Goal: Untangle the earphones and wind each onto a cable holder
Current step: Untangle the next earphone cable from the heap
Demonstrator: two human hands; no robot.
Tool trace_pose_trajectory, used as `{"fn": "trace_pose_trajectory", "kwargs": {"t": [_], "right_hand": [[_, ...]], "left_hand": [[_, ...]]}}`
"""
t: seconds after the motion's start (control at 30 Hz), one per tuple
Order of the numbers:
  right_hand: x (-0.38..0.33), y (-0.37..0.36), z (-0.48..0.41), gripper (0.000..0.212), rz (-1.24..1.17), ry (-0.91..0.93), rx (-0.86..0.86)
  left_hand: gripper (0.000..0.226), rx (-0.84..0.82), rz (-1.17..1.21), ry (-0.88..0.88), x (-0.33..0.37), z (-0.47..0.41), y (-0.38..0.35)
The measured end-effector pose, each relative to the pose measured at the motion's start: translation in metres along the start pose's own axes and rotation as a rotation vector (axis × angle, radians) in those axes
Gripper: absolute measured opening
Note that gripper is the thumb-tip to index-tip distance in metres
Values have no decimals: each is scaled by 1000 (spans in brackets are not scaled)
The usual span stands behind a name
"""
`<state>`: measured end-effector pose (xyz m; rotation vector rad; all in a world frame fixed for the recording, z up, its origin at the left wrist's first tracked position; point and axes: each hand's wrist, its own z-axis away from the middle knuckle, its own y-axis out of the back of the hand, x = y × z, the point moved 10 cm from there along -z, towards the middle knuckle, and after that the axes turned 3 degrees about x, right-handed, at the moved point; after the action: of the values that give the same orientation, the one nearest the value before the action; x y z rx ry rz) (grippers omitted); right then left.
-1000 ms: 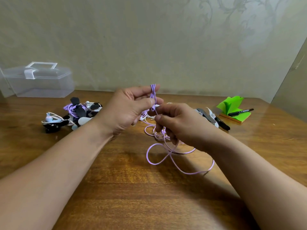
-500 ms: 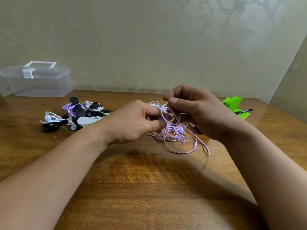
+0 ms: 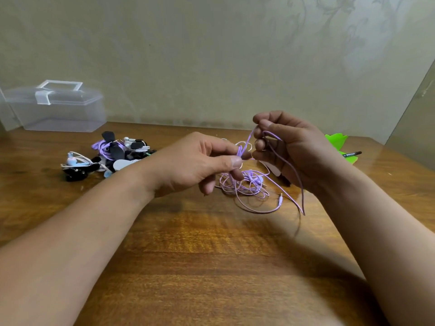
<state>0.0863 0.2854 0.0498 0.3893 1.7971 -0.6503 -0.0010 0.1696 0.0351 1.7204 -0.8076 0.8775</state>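
Observation:
A tangled purple earphone cable (image 3: pixel 247 187) lies in loops on the wooden table (image 3: pixel 211 267), its jack plug (image 3: pixel 280 200) pointing up at the right. My left hand (image 3: pixel 195 163) pinches a bunch of its strands between thumb and fingers just above the tangle. My right hand (image 3: pixel 289 147) is raised a little higher and pinches a strand that runs taut to the left hand, with a long loop hanging down past the wrist. A white cable holder (image 3: pixel 273 169) peeks out under the right hand.
A pile of wound earphones on black and white holders (image 3: pixel 106 156) sits at the left. A clear plastic box (image 3: pixel 55 107) stands at the back left by the wall. Green sticky notes (image 3: pixel 339 147) and a black pen (image 3: pixel 352 154) lie behind my right wrist.
My right hand has risen and moved right, drawing a strand out of the tangle. My left hand has dropped to the table's level from its raised position a second ago. The camera view shifted slightly.

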Motion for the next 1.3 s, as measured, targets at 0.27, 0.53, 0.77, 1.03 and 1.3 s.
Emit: {"fn": "trace_pose_trajectory", "kwargs": {"t": [0.27, 0.53, 0.77, 1.03, 1.3], "right_hand": [[41, -22, 9, 22, 285, -101, -165], [34, -37, 15, 18, 740, 44, -217], [3, -18, 9, 15, 938, 145, -82], [-9, -16, 16, 22, 776, 125, -77], [35, -20, 12, 40, 513, -58, -220]], "left_hand": [[39, 106, 506, -46, 5, -5, 16], [44, 372, 20, -13, -14, -7, 47], [41, 100, -333, 23, -10, -3, 16], [27, -135, -138, 43, -3, 7, -3], [34, -117, 506, -23, 16, 6, -3]]}}
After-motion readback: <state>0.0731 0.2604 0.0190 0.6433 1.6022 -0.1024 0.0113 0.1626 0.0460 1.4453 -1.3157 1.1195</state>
